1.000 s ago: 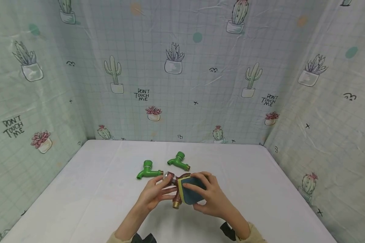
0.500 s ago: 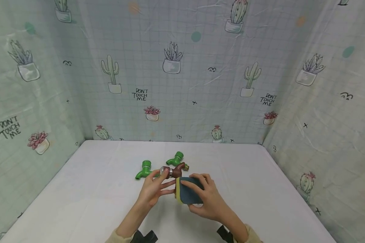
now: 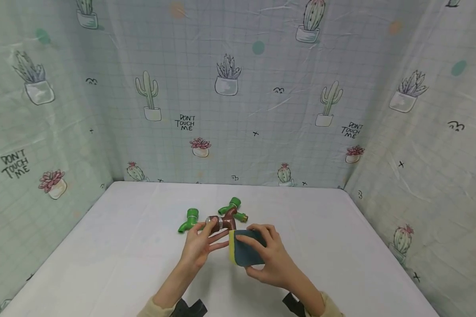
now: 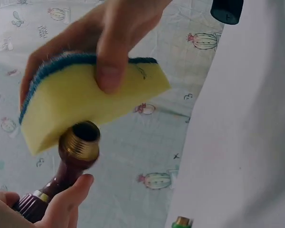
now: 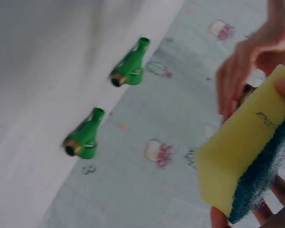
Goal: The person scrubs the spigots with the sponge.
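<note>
My left hand (image 3: pixel 197 246) grips a brown tap (image 3: pixel 228 220) by its silver-ringed knob, holding it up above the table. In the left wrist view the brass threaded end of the tap (image 4: pixel 80 145) points toward the camera. My right hand (image 3: pixel 271 257) holds a sponge (image 3: pixel 247 248) with a yellow foam side and a dark blue-green scouring side. The sponge's yellow foam (image 4: pixel 90 99) lies against the tap's threaded end. In the head view the sponge hides the tap's lower part. Two green taps (image 3: pixel 191 220) lie on the table just behind my hands.
A white table (image 3: pixel 115 246) stretches under both hands. Patterned cloth (image 3: pixel 238 110) with cactus drawings hangs behind it and at both sides. The second green tap (image 3: pixel 235 207) overlaps the brown tap's spout in the head view.
The brown tap has turned in my left hand, its spout now pointing up and away. The sponge has shifted slightly left and remains in my right hand. The green taps have stayed put.
</note>
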Motion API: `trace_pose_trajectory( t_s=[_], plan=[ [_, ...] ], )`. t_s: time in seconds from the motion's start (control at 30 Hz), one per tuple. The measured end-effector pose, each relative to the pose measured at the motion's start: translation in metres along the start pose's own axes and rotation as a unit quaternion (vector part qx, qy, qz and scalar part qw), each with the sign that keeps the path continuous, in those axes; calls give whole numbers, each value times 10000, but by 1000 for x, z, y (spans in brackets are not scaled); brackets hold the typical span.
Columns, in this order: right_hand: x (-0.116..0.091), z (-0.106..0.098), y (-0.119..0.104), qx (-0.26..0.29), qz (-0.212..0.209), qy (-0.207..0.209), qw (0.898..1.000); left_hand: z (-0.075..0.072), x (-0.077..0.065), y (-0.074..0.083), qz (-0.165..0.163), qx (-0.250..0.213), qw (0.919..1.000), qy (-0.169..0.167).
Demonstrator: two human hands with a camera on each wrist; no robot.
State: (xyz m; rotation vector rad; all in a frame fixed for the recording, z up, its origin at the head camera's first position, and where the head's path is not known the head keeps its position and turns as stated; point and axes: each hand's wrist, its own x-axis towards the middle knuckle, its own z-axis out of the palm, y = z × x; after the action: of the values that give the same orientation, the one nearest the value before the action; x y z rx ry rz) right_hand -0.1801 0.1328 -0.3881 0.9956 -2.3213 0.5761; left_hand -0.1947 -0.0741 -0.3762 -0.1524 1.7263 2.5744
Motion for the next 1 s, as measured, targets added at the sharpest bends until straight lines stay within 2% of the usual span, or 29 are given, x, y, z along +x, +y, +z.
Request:
trace_pose_trajectory(
  t_s=[0.1, 0.2, 0.27, 0.33, 0.37, 0.43, 0.5, 0.6, 0.73, 0.9, 1.0],
  plan=[
    [0, 2, 9, -436, 22, 129, 9990, 0, 0, -1, -80, 29, 9999, -104],
    [1, 0, 24, -739, 121, 521, 9958, -4, 0, -1, -565, 177, 9967, -562],
    [3, -3, 32, -906, 145, 734, 9931, -6, -1, -2, -1094, 215, 9879, -1078],
    [4, -5, 39, -1043, 101, 838, 9910, -9, -2, -3, -1567, 114, 9743, -1616],
    [4, -5, 41, -1079, 62, 863, 9904, -9, -2, -3, -1755, -14, 9677, -1812],
    [3, -6, 46, -1173, 7, 857, 9894, -9, -4, -3, -2021, -353, 9583, -1987],
    [0, -5, 52, -1300, 9, 817, 9881, -9, -5, -3, -2057, -652, 9567, -1952],
    [-6, -4, 61, -1415, 132, 806, 9866, -9, -7, 0, -1871, -841, 9626, -1769],
    [-9, -6, 62, -1084, 149, 782, 9909, -9, -8, 1, -1649, -599, 9696, -1703],
    [-2, -5, 47, -817, -477, 424, 9946, -5, -7, -1, -1625, -248, 9691, -1840],
    [-2, 0, 49, -918, -515, 335, 9939, -4, -7, -3, -1612, -162, 9690, -1865]
  ],
)
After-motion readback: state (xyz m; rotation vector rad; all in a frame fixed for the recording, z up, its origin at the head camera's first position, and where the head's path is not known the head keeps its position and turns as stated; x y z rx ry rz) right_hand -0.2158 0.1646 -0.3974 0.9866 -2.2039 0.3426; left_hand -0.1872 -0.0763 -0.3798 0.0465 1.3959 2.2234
